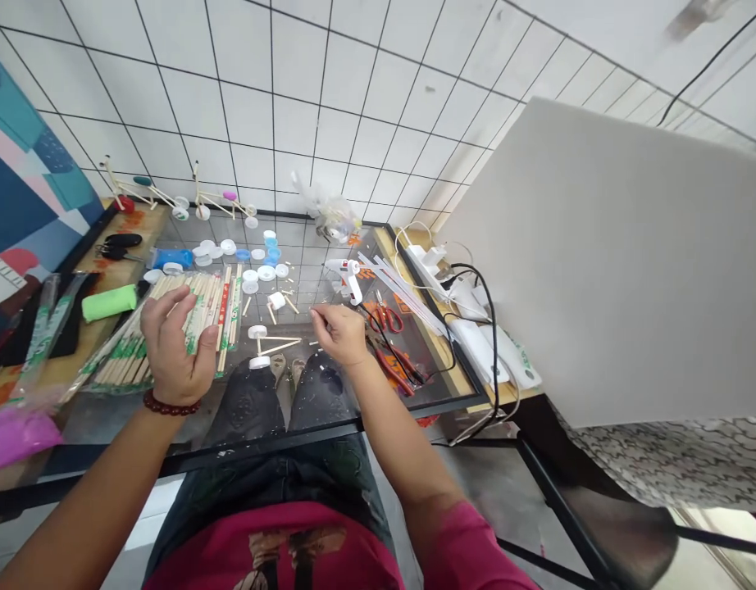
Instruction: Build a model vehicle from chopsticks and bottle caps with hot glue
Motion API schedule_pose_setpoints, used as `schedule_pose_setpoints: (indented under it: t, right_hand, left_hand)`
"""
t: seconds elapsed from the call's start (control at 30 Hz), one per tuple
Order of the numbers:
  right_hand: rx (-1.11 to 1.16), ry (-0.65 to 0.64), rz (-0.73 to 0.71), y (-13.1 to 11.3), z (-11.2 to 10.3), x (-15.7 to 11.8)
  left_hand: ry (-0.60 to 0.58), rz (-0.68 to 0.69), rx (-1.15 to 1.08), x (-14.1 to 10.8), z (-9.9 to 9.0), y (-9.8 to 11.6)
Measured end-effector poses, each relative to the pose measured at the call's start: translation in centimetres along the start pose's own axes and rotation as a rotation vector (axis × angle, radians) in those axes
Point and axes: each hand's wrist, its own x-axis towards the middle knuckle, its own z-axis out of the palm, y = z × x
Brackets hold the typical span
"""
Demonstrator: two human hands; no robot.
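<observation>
My left hand, fingers apart and holding nothing, is over the wrapped wooden chopsticks on the glass table. My right hand has its fingers curled together near the table's middle; whatever they pinch is too small to make out. Between the hands lies a V-shaped stick frame with white caps at its open end. Just behind it are a white cap piece and short stick pieces. White and blue bottle caps are grouped farther back.
A white glue gun, glue sticks, red scissors and pliers lie to the right, by power strips and cables. Green clay and purple clay are left. Two stick models stand at the back.
</observation>
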Motion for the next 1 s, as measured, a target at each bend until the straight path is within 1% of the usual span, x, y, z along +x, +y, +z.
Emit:
schedule_pose_setpoints:
  t: [0.07, 0.17, 0.33, 0.47, 0.67, 0.77, 0.87, 1.0]
  right_hand:
    - [-0.028, -0.056, 0.059, -0.3, 0.0, 0.2]
    - [-0.021, -0.112, 0.111, -1.0, 0.1, 0.5]
    - [0.007, -0.155, 0.137, -1.8, 0.4, 0.9]
    - [-0.009, -0.163, 0.181, -1.5, 0.2, 0.7]
    - [-0.036, -0.152, 0.295, -0.6, -0.1, 0.3]
    - [-0.025, -0.161, 0.287, -0.5, 0.1, 0.2]
    - [-0.027, -0.175, 0.268, -0.5, 0.2, 0.3]
    - [-0.021, -0.125, 0.257, -0.4, -0.1, 0.2]
  left_hand:
    - [-0.039, -0.014, 0.043, 0.0, 0.1, -0.1]
    - [-0.045, -0.009, 0.074, -0.1, 0.2, -0.4]
    - [-0.083, -0.115, 0.128, -0.1, -0.2, -1.3]
    - [-0.083, -0.151, 0.147, 0.0, -0.5, -1.5]
    - [-0.089, -0.117, 0.114, 0.0, -0.4, -1.4]
    - [-0.051, -0.094, 0.108, -0.1, -0.5, -1.3]
    - [-0.006, -0.040, 0.098, -0.1, -0.8, -1.2]
    - [0.008, -0.038, 0.125, -0.1, -1.3, -0.6]
